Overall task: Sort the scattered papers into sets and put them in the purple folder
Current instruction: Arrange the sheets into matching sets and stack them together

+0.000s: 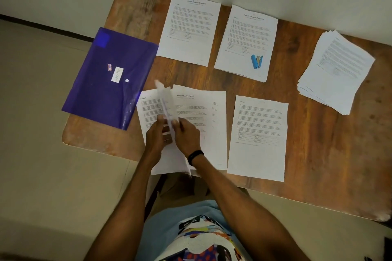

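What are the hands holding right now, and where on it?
The left hand and right hand pinch a raised paper sheet near its lower end.

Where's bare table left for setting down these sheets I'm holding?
Bare table shows at the far-left corner beyond the purple folder, and widest at the near-right end, right of the near-right sheet and in front of the loose stack. Crowded around the held sheets.

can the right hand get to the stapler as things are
Probably yes. The stapler lies uncovered on top of a paper set beyond the right hand, with nothing standing between them. But it and the left hand hold a sheet, so it must let go first.
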The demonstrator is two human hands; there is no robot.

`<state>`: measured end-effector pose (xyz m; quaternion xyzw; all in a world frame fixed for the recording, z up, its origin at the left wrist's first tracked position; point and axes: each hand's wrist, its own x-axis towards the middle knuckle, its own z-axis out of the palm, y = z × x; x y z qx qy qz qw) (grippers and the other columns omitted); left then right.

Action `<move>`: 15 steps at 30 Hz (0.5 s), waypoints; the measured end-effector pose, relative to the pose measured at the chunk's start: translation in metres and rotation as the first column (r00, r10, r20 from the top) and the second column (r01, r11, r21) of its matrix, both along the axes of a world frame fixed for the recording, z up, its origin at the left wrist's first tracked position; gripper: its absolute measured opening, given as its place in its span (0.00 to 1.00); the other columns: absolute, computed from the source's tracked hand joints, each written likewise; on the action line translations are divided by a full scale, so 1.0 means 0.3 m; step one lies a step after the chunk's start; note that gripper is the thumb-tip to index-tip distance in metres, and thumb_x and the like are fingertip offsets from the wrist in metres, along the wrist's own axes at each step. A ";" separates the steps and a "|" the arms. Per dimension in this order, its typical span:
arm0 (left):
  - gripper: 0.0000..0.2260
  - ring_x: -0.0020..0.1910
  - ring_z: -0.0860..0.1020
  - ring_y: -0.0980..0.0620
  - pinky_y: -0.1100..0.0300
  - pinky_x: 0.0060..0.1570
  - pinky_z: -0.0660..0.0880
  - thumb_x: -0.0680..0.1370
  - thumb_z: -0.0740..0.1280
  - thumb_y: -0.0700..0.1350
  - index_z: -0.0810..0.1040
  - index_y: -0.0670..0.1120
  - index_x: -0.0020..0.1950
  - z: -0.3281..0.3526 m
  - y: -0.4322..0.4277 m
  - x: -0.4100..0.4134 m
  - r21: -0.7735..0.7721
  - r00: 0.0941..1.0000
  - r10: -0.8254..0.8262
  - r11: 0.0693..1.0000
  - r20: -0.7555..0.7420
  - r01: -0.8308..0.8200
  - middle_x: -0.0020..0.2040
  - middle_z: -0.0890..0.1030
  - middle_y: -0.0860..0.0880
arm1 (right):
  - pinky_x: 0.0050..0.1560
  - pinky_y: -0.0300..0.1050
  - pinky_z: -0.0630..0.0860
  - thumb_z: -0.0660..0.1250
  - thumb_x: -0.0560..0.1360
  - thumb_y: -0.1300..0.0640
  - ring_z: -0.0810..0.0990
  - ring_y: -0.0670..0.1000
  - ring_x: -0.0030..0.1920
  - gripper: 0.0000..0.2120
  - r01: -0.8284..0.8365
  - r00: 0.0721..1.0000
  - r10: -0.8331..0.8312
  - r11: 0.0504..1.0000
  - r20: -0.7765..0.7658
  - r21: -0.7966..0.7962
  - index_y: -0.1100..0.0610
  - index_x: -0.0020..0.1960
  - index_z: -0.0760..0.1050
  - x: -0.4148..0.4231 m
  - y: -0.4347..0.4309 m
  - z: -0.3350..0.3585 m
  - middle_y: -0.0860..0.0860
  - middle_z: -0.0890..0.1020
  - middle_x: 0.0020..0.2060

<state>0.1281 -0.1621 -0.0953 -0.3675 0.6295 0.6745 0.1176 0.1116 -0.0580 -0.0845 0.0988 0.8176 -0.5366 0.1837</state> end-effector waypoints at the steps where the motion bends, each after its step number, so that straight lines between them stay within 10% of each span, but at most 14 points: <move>1: 0.26 0.55 0.82 0.48 0.53 0.50 0.82 0.76 0.61 0.67 0.69 0.56 0.71 0.008 0.001 0.000 -0.001 1.000 -0.012 1.000 -0.025 0.012 0.60 0.81 0.52 | 0.56 0.44 0.75 0.57 0.85 0.51 0.80 0.51 0.52 0.16 -0.057 0.997 0.060 0.996 0.043 -0.066 0.58 0.59 0.80 0.001 -0.005 -0.004 0.55 0.83 0.57; 5: 0.24 0.52 0.82 0.50 0.54 0.52 0.80 0.77 0.64 0.61 0.69 0.55 0.71 0.003 0.003 0.015 -0.116 0.996 -0.079 0.990 -0.030 0.076 0.60 0.80 0.54 | 0.64 0.52 0.76 0.54 0.84 0.43 0.81 0.54 0.60 0.20 -0.129 0.976 0.161 0.969 0.147 -0.209 0.51 0.62 0.80 -0.009 0.013 -0.009 0.52 0.82 0.61; 8: 0.17 0.49 0.79 0.56 0.59 0.50 0.77 0.83 0.62 0.49 0.69 0.49 0.71 -0.001 -0.001 0.015 -0.178 0.999 -0.034 0.983 0.018 0.037 0.61 0.78 0.52 | 0.73 0.52 0.67 0.62 0.83 0.52 0.75 0.56 0.68 0.19 -0.090 0.996 0.088 0.990 0.020 0.110 0.59 0.70 0.73 -0.062 0.059 -0.076 0.56 0.77 0.68; 11: 0.14 0.45 0.79 0.60 0.66 0.41 0.74 0.84 0.62 0.45 0.71 0.46 0.69 -0.003 0.002 0.010 -0.186 0.999 0.006 0.983 0.048 0.003 0.54 0.79 0.55 | 0.78 0.53 0.43 0.67 0.79 0.48 0.50 0.58 0.81 0.40 -0.139 0.990 0.136 0.843 0.043 0.521 0.59 0.81 0.48 -0.114 0.135 -0.166 0.57 0.54 0.80; 15: 0.13 0.44 0.78 0.61 0.65 0.41 0.75 0.84 0.61 0.45 0.70 0.47 0.68 -0.007 0.005 0.012 -0.209 0.998 0.000 0.978 0.061 0.013 0.49 0.77 0.60 | 0.78 0.52 0.37 0.63 0.81 0.46 0.45 0.55 0.81 0.40 -0.307 0.944 0.312 0.704 0.109 0.640 0.60 0.81 0.43 -0.116 0.194 -0.220 0.56 0.49 0.81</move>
